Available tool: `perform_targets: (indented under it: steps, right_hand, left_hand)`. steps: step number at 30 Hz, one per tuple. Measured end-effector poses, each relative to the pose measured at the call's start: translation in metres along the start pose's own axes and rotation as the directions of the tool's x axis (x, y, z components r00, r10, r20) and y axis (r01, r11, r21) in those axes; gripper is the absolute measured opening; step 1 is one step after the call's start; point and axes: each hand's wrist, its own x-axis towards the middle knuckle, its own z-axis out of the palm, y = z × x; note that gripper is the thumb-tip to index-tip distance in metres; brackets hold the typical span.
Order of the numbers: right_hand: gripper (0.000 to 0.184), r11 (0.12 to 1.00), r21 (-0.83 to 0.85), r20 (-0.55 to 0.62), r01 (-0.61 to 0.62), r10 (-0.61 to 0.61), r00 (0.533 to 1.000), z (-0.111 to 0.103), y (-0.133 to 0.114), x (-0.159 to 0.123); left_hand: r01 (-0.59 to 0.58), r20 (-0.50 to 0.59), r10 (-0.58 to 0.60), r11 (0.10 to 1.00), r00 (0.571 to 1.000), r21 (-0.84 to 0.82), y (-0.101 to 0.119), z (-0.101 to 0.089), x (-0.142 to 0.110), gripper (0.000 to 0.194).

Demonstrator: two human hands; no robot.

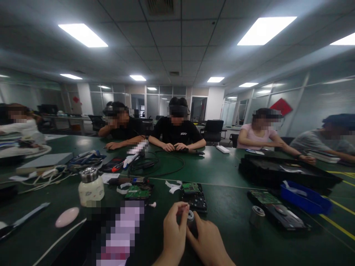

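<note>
A small metal cylinder with a ringed top stands between my two hands, just in front of an opened device with a green circuit board. My left hand is closed, its thumb and forefinger pinched together at the cylinder's upper left edge. Whatever sits between those fingertips is too small to make out. Around the cylinder's right side curls my right hand, thumb and fingers against it. A similar metal cylinder stands to the right, beside another device with a board.
A cream jar, a pink oval object and another circuit board lie to the left. On the right are a blue bin and a black tray. Several people sit around the green table, with cables and tools on it.
</note>
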Motion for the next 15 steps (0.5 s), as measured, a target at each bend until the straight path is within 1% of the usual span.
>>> perform_targets:
  steps: [3, 6, 9, 12, 15]
  right_hand:
    - [0.024, 1.0, 0.001, 0.025, -0.011, 0.011, 1.0, -0.0017, -0.0007, 0.0001]
    - [0.027, 1.0, -0.003, 0.036, -0.017, 0.017, 0.999, -0.0025, -0.0013, -0.0001]
    - [0.026, 1.0, 0.01, 0.039, -0.024, 0.024, 0.999, -0.0029, -0.0017, -0.0004]
    - [0.025, 0.999, 0.015, 0.038, -0.029, 0.028, 0.999, -0.0034, -0.0019, -0.0007]
    - [0.025, 0.999, 0.03, 0.035, -0.029, 0.028, 0.999, -0.0046, -0.0021, -0.0009]
  left_hand:
    - [0.008, 0.064, -0.007, 1.0, 0.998, -0.009, -0.0002, -0.0003, 0.0, 0.027]
    - [0.013, 0.088, -0.015, 1.0, 0.996, 0.019, 0.0006, -0.0019, -0.0019, 0.026]
    - [0.002, 0.125, -0.008, 0.999, 0.992, 0.047, 0.0007, -0.0042, -0.0039, 0.025]
    - [0.005, 0.157, -0.011, 0.999, 0.987, 0.041, -0.0007, -0.006, -0.0043, 0.025]
    - [0.004, 0.166, -0.009, 1.0, 0.986, 0.031, -0.0021, -0.0071, -0.0036, 0.025]
